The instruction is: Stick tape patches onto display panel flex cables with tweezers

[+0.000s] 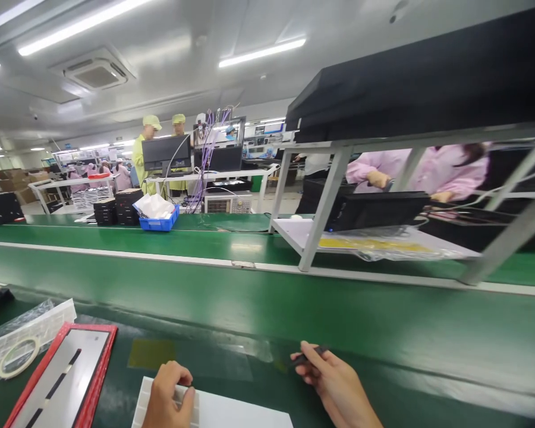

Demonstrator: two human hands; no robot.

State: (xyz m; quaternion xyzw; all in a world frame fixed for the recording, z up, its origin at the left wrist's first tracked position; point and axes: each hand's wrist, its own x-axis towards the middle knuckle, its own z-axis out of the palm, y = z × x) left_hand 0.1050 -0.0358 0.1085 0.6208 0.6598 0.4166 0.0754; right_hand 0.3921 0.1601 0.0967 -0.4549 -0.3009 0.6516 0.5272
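My left hand (169,395) is at the lower middle, its fingers curled over a whitish gridded sheet (195,409), with thumb and forefinger close together at its edge. Beside and under that sheet lies a plain white panel (245,413), cut off by the bottom of the view. To the right, raised over the green bench, my right hand (327,374) pinches a small black object (310,355) between thumb and fingers; its exact kind is unclear. An amber film patch (151,354) lies just beyond my left hand.
At left a silver panel (74,374) lies on red wrap, near a tape roll (18,358) and another gridded sheet (49,324). Beyond the green belt (205,291) stand a blue bin (158,223) and a metal rack (310,246). Co-workers in pink (455,172) work behind it.
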